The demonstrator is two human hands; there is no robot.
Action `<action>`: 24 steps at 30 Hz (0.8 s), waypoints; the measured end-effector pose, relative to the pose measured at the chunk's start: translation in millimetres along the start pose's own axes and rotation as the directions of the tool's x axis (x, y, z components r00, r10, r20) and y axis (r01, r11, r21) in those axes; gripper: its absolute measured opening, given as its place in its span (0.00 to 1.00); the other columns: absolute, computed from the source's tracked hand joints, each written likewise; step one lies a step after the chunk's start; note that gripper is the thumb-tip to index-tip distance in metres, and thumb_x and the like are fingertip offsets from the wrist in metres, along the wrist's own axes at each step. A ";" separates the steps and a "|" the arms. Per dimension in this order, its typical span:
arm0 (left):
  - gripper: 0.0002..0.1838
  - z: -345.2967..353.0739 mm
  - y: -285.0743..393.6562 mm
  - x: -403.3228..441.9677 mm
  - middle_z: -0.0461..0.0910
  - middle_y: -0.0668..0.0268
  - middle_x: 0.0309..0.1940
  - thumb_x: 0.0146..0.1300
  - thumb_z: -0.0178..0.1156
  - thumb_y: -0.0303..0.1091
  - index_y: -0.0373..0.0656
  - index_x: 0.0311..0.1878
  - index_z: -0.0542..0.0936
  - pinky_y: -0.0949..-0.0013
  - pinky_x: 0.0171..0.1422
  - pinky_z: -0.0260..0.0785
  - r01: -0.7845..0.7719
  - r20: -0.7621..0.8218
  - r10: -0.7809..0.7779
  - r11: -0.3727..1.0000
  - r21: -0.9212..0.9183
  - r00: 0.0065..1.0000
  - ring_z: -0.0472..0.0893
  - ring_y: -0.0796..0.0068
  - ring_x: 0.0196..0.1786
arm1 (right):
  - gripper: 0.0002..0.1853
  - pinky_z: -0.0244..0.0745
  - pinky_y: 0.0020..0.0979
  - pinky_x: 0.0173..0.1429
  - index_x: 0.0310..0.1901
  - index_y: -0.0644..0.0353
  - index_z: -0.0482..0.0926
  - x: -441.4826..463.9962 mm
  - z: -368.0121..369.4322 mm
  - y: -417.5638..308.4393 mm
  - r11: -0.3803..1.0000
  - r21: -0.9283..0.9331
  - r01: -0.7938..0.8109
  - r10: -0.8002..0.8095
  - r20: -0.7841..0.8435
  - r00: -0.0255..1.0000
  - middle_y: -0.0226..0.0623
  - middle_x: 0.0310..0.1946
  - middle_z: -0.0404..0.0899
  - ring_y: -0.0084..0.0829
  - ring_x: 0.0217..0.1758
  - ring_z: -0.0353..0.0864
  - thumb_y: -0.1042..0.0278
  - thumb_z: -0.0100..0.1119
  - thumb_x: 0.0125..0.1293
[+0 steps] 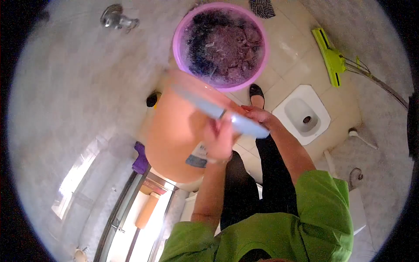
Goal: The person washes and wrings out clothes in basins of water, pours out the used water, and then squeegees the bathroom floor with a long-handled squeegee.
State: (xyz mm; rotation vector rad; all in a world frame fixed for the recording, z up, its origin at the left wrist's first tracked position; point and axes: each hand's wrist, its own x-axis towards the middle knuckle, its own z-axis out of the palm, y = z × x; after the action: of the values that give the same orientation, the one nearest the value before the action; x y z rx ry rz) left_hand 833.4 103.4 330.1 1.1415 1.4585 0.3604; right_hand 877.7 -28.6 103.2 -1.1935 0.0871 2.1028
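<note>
A large orange bucket (170, 131) with a label low on its side is tilted in front of my body, beside a pink tub (178, 48). A long grey-blue bar, which looks like the bucket's handle (246, 125), crosses it and is smeared by motion. My left hand (219, 142) is blurred and closed around this bar. At the bucket's rim on the right, the fingers of my right hand (260, 115) are closed, partly behind the bar. Dark and purplish wet clothes (231, 46) lie in foamy water in the tub. The bucket's inside is mostly hidden.
A squat toilet (309, 131) is set in the tiled floor at the right. A green floor squeegee (329, 56) leans beyond it. A metal tap (117, 18) projects from the wall at upper left. A purple cloth (140, 159) hangs near the doorway.
</note>
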 end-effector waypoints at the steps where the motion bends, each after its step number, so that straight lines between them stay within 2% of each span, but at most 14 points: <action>1: 0.09 -25.9 -23.1 -16.8 0.70 0.69 0.28 0.54 0.54 0.31 0.39 0.36 0.69 0.72 0.37 0.63 -0.012 -0.061 0.006 0.994 -0.110 0.998 0.70 0.80 0.34 | 0.24 0.68 0.21 0.42 0.50 0.68 0.65 -20.7 16.2 -23.2 0.989 0.135 0.056 -0.062 0.042 0.997 0.34 0.29 0.73 0.23 0.34 0.73 0.71 0.54 0.48; 4: 0.23 -110.1 -71.7 -65.6 0.66 0.66 0.46 0.53 0.53 0.31 0.40 0.52 0.60 0.67 0.57 0.56 -0.063 -0.189 -0.018 0.908 -0.415 0.982 0.65 0.75 0.50 | 0.24 0.70 0.22 0.39 0.49 0.69 0.65 -19.5 41.8 -21.1 0.997 0.075 0.006 -0.006 0.001 1.000 0.35 0.30 0.73 0.23 0.32 0.73 0.73 0.54 0.47; 5: 0.22 -150.2 -91.9 -76.2 0.67 0.64 0.45 0.53 0.53 0.34 0.40 0.52 0.62 0.62 0.55 0.60 -0.039 -0.143 -0.035 0.873 -0.487 0.989 0.68 0.71 0.49 | 0.24 0.71 0.22 0.35 0.47 0.69 0.66 -14.7 43.2 -20.5 0.989 -0.027 -0.143 0.145 0.063 0.987 0.35 0.31 0.73 0.24 0.31 0.74 0.75 0.54 0.44; 6: 0.23 -158.0 -65.3 -85.7 0.69 0.62 0.44 0.53 0.53 0.40 0.39 0.51 0.63 0.57 0.53 0.62 0.117 -0.080 -0.181 0.856 -0.504 0.980 0.70 0.66 0.48 | 0.24 0.71 0.22 0.35 0.47 0.69 0.66 -11.5 52.0 -18.7 0.988 -0.045 -0.147 0.150 0.066 0.987 0.35 0.31 0.73 0.24 0.31 0.74 0.75 0.54 0.44; 8: 0.32 -195.0 -75.0 -104.8 0.70 0.57 0.46 0.50 0.51 0.51 0.36 0.52 0.62 0.51 0.53 0.61 0.203 -0.074 -0.285 0.820 -0.535 0.956 0.70 0.59 0.49 | 0.23 0.71 0.22 0.31 0.45 0.67 0.68 -7.1 81.5 -10.7 0.993 -0.027 -0.114 0.114 -0.005 0.993 0.36 0.30 0.73 0.25 0.29 0.74 0.74 0.57 0.42; 9: 0.33 -214.8 -87.5 -116.7 0.69 0.55 0.47 0.50 0.51 0.52 0.36 0.53 0.62 0.51 0.54 0.60 0.214 -0.084 -0.329 0.766 -0.606 0.941 0.70 0.57 0.50 | 0.23 0.71 0.22 0.31 0.45 0.67 0.68 -1.8 97.3 -3.5 0.991 -0.045 -0.123 0.123 -0.003 0.992 0.36 0.30 0.73 0.25 0.29 0.74 0.74 0.57 0.42; 11: 0.33 -248.4 -115.2 -134.7 0.64 0.48 0.51 0.52 0.48 0.53 0.37 0.55 0.61 0.51 0.57 0.56 0.172 -0.053 -0.316 0.642 -0.748 0.947 0.66 0.52 0.54 | 0.23 0.71 0.26 0.34 0.44 0.65 0.70 14.4 125.4 10.5 0.968 -0.249 0.015 -0.054 -0.147 0.988 0.36 0.30 0.74 0.27 0.30 0.75 0.72 0.57 0.41; 12: 0.33 -261.2 -134.9 -138.7 0.64 0.48 0.51 0.52 0.48 0.53 0.37 0.55 0.61 0.51 0.57 0.56 0.156 -0.074 -0.325 0.627 -0.763 0.943 0.66 0.52 0.54 | 0.23 0.71 0.26 0.34 0.44 0.65 0.70 23.3 138.1 17.2 0.962 -0.274 0.001 -0.039 -0.134 0.990 0.36 0.30 0.74 0.27 0.30 0.75 0.72 0.57 0.41; 14: 0.33 -284.5 -179.1 -151.6 0.62 0.47 0.53 0.52 0.46 0.54 0.39 0.57 0.60 0.51 0.58 0.55 0.105 -0.109 -0.403 0.473 -0.875 0.909 0.64 0.51 0.55 | 0.23 0.70 0.30 0.37 0.43 0.64 0.70 38.9 166.0 33.1 0.756 -0.645 0.114 -0.319 -0.211 0.924 0.38 0.30 0.75 0.31 0.31 0.75 0.70 0.57 0.40; 16: 0.35 -308.5 -244.4 -162.6 0.63 0.49 0.53 0.53 0.45 0.55 0.41 0.59 0.57 0.55 0.59 0.53 0.098 -0.108 -0.409 0.452 -0.887 0.906 0.62 0.56 0.57 | 0.22 0.69 0.31 0.38 0.42 0.63 0.70 53.1 196.4 46.4 0.662 -0.738 0.132 -0.372 -0.170 0.913 0.39 0.29 0.75 0.33 0.31 0.75 0.70 0.57 0.40; 17: 0.35 -315.6 -276.2 -163.1 0.61 0.50 0.54 0.53 0.47 0.54 0.42 0.60 0.56 0.57 0.59 0.52 0.169 -0.268 -0.621 0.553 -0.816 0.736 0.61 0.59 0.58 | 0.21 0.69 0.32 0.39 0.40 0.63 0.70 63.7 208.5 48.8 0.572 -0.805 0.160 -0.440 -0.136 0.887 0.41 0.28 0.75 0.35 0.31 0.75 0.70 0.57 0.40; 18: 0.35 -321.1 -295.7 -167.6 0.60 0.52 0.55 0.53 0.48 0.53 0.43 0.60 0.55 0.59 0.59 0.51 0.284 -0.433 -0.756 0.608 -0.741 0.491 0.60 0.62 0.59 | 0.21 0.69 0.32 0.39 0.40 0.63 0.70 74.8 219.0 51.3 0.555 -0.817 0.158 -0.424 -0.115 0.898 0.41 0.28 0.75 0.35 0.31 0.75 0.70 0.57 0.40; 22: 0.35 -323.9 -334.8 -144.3 0.56 0.55 0.58 0.52 0.55 0.45 0.45 0.61 0.54 0.59 0.60 0.48 0.351 -0.477 -0.769 0.626 -0.696 0.425 0.56 0.66 0.60 | 0.15 0.68 0.33 0.35 0.33 0.63 0.69 133.4 256.0 50.8 0.558 -0.816 0.152 -0.323 -0.045 0.945 0.43 0.25 0.74 0.36 0.29 0.75 0.70 0.56 0.40; 24: 0.37 -321.7 -364.6 -132.5 0.54 0.55 0.59 0.48 0.60 0.35 0.45 0.61 0.53 0.59 0.60 0.47 0.255 -0.660 -0.458 0.887 -0.385 0.595 0.56 0.64 0.60 | 0.14 0.67 0.33 0.33 0.31 0.63 0.68 156.5 268.8 57.2 0.515 -0.849 0.119 -0.290 -0.042 0.956 0.43 0.23 0.74 0.35 0.29 0.74 0.70 0.56 0.40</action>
State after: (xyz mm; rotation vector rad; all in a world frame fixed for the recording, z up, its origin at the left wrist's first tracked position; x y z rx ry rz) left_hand 368.6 -51.4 211.7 0.4399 2.2390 0.7587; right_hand 597.0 115.9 120.2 -1.8242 -1.0817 1.8019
